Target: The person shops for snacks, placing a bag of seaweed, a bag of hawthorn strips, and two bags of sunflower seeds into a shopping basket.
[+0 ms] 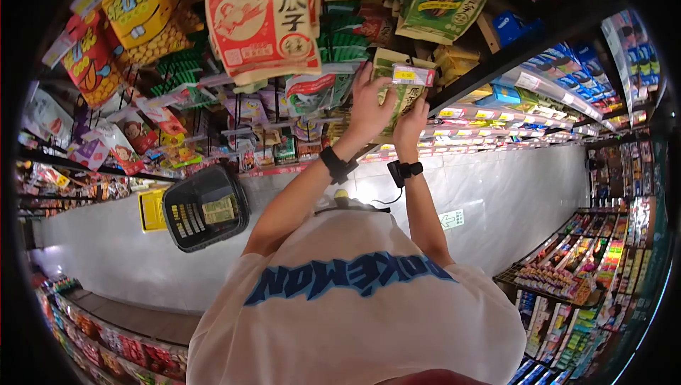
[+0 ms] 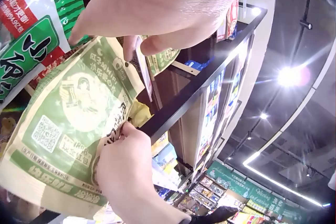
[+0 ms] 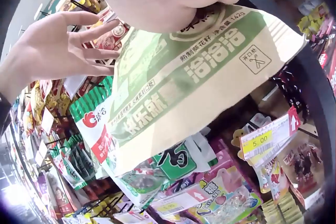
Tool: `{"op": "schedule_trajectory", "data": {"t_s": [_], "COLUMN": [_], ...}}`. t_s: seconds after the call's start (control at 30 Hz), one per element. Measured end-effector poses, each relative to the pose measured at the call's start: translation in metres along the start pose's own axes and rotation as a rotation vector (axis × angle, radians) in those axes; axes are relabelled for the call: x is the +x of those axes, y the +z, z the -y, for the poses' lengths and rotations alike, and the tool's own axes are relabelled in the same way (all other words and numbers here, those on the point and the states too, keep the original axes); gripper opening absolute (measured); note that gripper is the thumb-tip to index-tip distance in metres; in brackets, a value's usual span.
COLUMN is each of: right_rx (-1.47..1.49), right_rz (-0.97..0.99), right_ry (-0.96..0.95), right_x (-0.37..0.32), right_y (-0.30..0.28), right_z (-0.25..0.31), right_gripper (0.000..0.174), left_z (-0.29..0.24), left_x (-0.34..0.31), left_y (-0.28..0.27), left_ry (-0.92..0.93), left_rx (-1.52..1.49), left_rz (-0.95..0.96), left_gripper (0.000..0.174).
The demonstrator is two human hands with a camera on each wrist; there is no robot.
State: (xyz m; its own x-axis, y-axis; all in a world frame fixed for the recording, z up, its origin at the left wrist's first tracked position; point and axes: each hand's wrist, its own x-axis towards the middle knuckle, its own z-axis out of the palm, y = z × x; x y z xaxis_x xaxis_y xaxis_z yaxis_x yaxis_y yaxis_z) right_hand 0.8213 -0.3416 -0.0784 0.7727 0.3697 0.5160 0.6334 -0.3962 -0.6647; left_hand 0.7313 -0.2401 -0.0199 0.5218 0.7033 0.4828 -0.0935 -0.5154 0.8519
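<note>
Between my two hands is a green and cream paper bag of sunflower seeds (image 1: 401,98), hanging at the shelf front by a price tag (image 1: 413,76). My right hand (image 1: 411,130) grips the bag; in the left wrist view that right hand (image 2: 126,169) has its fingers curled at the bag's side edge. My left hand (image 1: 370,107) is at the opposite side, near the bag's top. In the right wrist view the left hand (image 3: 65,50) has its fingers extended, fingertips right at the edge of the bag (image 3: 184,90).
Red seed bags (image 1: 262,16) and green seed bags (image 1: 447,2) hang above. A black rail (image 1: 525,41) runs to the right of my hands. On the floor at left stands a black basket (image 1: 239,204) with a bag inside, beside a yellow container (image 1: 150,211).
</note>
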Motion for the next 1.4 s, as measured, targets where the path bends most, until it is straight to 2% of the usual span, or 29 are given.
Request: {"op": "schedule_trajectory", "data": {"t_s": [0.13,0.33,0.4,0.47,0.53,0.6,0.67,0.77,0.83,0.87,0.9,1.0,1.03,1.13,1.23,1.33,1.4], "right_rx": [0.021,0.048,0.006,0.027,0.030,0.029,0.068,0.094,0.119,0.101,0.102,0.113,0.117,0.168,0.243,0.208,0.302], "right_rz": [-0.046,-0.006,-0.058,-0.036,-0.081,-0.022,0.050,0.007,-0.004,-0.051,-0.056,-0.043,-0.033,-0.075,-0.059,-0.026,-0.018], "right_ry": [-0.020,0.036,-0.040,0.021,-0.049,0.069,0.168,0.134,0.132,0.028,0.032,0.075,0.095,0.062,0.107,0.025,-0.011], "right_x": [0.000,-0.007,-0.016,-0.024,-0.034,-0.047,-0.054,-0.058,-0.058,-0.059,-0.058,-0.055,-0.055,-0.051,-0.041,-0.031,-0.022], "right_y": [-0.001,-0.017,-0.015,-0.029,-0.039,-0.054,-0.073,-0.099,-0.113,-0.115,-0.119,-0.136,-0.140,-0.146,-0.158,-0.164,-0.164], "right_z": [-0.001,0.009,-0.001,0.015,0.013,0.009,0.006,0.016,0.021,0.017,0.021,0.037,0.040,0.048,0.074,0.090,0.092], "right_gripper": [0.064,0.058,0.056,0.057,0.062,0.068,0.066,0.057,0.051,0.059,0.059,0.059,0.059,0.060,0.054,0.060,0.052], "left_z": [-0.005,-0.010,-0.009,-0.006,-0.001,0.005,0.012,0.006,-0.003,-0.006,0.006,-0.004,-0.029,-0.071,-0.072,-0.100,-0.101], "left_x": [-0.001,0.003,0.005,0.004,0.005,0.005,0.008,0.012,0.015,0.013,0.008,-0.001,-0.002,-0.003,-0.002,0.011,0.024], "left_y": [-0.004,-0.006,-0.005,-0.003,-0.002,-0.002,-0.003,-0.009,-0.015,-0.017,-0.012,-0.021,-0.029,-0.040,-0.032,-0.033,-0.033], "left_ry": [0.008,0.075,0.061,0.034,0.019,-0.020,-0.005,-0.027,-0.148,-0.215,-0.224,-0.295,-0.563,-0.717,-0.542,-0.623,-0.552], "left_rx": [0.038,0.093,0.084,0.093,0.120,0.109,0.069,0.058,-0.016,-0.052,-0.082,-0.199,-0.294,-0.482,-0.652,-0.665,-0.599], "left_rz": [0.036,0.015,0.032,0.026,0.008,0.029,0.038,0.115,0.193,0.231,0.206,0.268,0.328,0.386,0.428,0.365,0.292], "left_gripper": [0.027,0.020,0.020,0.020,0.021,0.022,0.022,0.021,0.026,0.028,0.035,0.039,0.041,0.043,0.042,0.040,0.038]}}
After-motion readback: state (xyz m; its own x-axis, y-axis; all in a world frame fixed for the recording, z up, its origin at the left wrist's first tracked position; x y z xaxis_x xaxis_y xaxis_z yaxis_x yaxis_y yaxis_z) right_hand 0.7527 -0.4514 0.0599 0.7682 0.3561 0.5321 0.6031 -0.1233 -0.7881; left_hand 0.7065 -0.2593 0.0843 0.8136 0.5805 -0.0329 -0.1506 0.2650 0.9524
